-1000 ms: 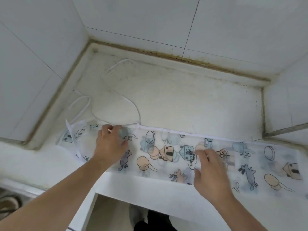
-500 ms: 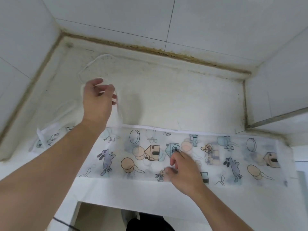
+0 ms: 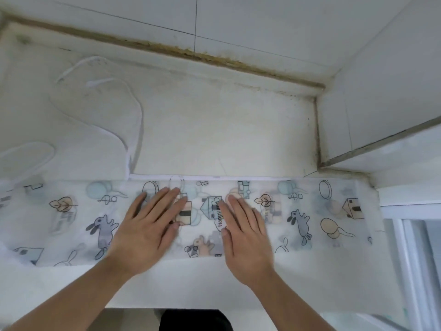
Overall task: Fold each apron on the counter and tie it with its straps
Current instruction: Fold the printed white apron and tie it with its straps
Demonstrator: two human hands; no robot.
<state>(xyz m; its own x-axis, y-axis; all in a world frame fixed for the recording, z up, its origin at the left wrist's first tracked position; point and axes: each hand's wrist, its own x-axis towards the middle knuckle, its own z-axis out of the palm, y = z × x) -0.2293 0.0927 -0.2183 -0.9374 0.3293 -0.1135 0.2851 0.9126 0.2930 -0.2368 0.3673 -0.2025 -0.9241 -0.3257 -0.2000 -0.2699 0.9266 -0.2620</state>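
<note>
Pressed flat on the middle of the apron (image 3: 298, 206), left hand (image 3: 148, 225) and right hand (image 3: 245, 225) side by side, fingers straight and slightly apart, gripping nothing (likely smoothing the long folded strip along the counter (image 3: 226, 130) edge). Straps (image 3: 133, 130) looped loose behind, untied.

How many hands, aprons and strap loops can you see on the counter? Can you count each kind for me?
Hands: 2, the left hand and the right hand, both flat on the apron.
Aprons: 1, the folded printed apron.
White straps: 1 tangle of loops; separate straps cannot be told apart.
Total: 4
</note>
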